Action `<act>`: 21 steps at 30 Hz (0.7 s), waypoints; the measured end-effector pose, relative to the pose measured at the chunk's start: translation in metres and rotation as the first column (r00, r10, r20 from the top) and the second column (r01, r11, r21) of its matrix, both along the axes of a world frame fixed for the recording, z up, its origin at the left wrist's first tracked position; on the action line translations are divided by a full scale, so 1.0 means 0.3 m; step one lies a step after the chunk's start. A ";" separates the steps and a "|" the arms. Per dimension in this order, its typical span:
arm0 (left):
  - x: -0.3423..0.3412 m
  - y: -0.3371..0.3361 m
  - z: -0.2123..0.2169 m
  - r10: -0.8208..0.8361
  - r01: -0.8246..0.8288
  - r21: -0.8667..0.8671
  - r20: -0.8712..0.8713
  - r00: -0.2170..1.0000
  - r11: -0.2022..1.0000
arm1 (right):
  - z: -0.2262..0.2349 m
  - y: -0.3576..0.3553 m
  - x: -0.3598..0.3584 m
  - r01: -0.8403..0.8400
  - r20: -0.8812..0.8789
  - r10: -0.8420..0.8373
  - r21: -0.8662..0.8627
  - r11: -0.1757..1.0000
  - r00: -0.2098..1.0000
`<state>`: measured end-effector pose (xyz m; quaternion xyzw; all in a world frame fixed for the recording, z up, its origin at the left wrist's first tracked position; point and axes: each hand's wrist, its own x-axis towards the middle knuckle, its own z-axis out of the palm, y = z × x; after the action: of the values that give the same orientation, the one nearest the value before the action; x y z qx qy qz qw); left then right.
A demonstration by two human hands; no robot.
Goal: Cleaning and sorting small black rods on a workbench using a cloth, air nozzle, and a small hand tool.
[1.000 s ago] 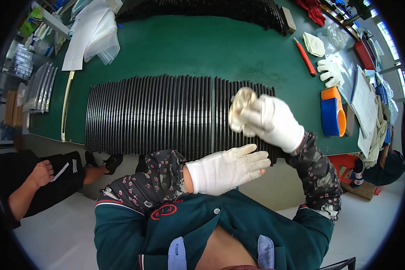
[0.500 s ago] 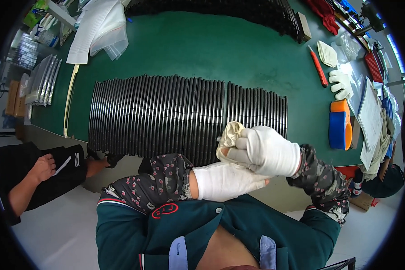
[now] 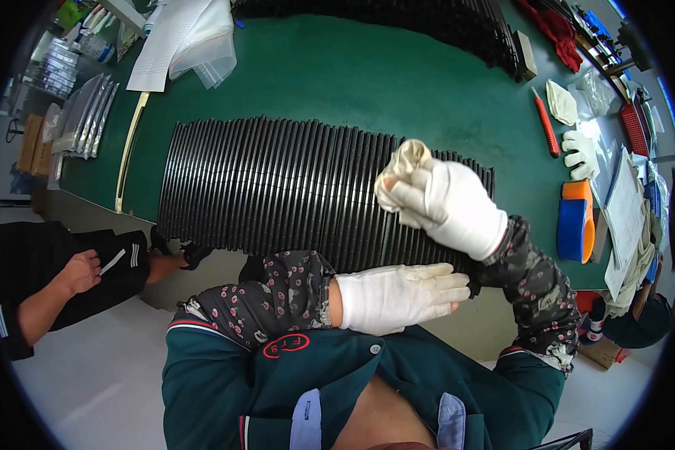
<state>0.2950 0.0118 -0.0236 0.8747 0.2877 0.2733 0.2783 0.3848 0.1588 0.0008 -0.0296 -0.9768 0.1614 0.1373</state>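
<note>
A row of slim black rods (image 3: 270, 187) lies side by side on the green table (image 3: 307, 71). My right hand (image 3: 457, 210), in a white glove with bare fingertips, is closed on a crumpled cream cloth (image 3: 409, 159) over the right part of the row. Whether the cloth touches the rods there, I cannot tell. My left hand (image 3: 401, 298), gloved the same way, stretches flat along the near ends of the rods, its fingers extended to the right and holding nothing.
At the right lie a red-handled tool (image 3: 547, 129), a folded white cloth (image 3: 561, 103), a white glove (image 3: 580, 155) and blue and orange rings (image 3: 572, 229). Dark bristly pieces (image 3: 397, 19) line the back. Papers (image 3: 161, 56) lie back left; another person's hand (image 3: 80, 271) is at far left.
My right hand has moved away from my left hand, forward over the rods, carrying the cloth. My left hand's fingers now show fully stretched. The whole view has shifted slightly.
</note>
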 end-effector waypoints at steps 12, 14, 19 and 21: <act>0.001 -0.005 -0.016 -0.026 0.026 0.002 -0.003 1.000 1.000 | 0.040 -0.107 -0.041 -0.243 0.120 0.259 -0.127 0.962 0.959; -0.012 0.006 0.012 -0.060 0.060 -0.004 -0.029 0.998 0.998 | 0.015 -0.025 -0.094 -0.150 0.023 0.162 -0.279 0.948 0.986; -0.010 -0.001 -0.018 -0.037 0.037 0.028 0.015 0.999 0.999 | 0.085 -0.120 -0.076 -0.333 0.140 0.333 -0.025 0.943 0.932; -0.011 -0.002 -0.007 -0.026 0.026 0.019 0.036 0.999 0.999 | 0.076 -0.078 -0.108 -0.312 -0.017 0.312 -0.108 0.944 0.950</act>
<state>0.2918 0.0111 -0.0257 0.8758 0.2686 0.2882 0.2788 0.3525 0.1353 0.0237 0.1178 -0.9589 0.2343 0.1082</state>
